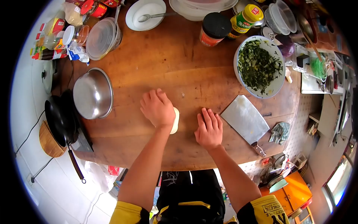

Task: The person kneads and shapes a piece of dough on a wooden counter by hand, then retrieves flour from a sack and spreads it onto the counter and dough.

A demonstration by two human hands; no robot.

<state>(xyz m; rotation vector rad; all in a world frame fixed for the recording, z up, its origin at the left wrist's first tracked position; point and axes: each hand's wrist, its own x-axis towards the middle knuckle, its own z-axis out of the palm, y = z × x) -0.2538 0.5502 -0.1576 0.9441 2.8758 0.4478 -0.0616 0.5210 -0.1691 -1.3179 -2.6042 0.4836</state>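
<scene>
My left hand (158, 108) presses down on a pale piece of dough (175, 121) at the middle of the wooden table. Its fingers curl forward, and the palm covers most of the dough, so only the right edge shows. To the right, my right hand (209, 129) rests palm down on the wood with nothing in it, its fingers stretched out. A wide cleaver (245, 118) lies flat just right of that hand, its handle toward the table's front edge.
A steel bowl (93, 93) stands at left. A bowl of chopped greens (260, 67) is at right, a crumpled cloth (280, 133) beyond the cleaver. Along the back are a white bowl with a spoon (145, 15), a black-lidded jar (215, 30) and a yellow-capped jar (245, 21). A wok (59, 119) sits far left.
</scene>
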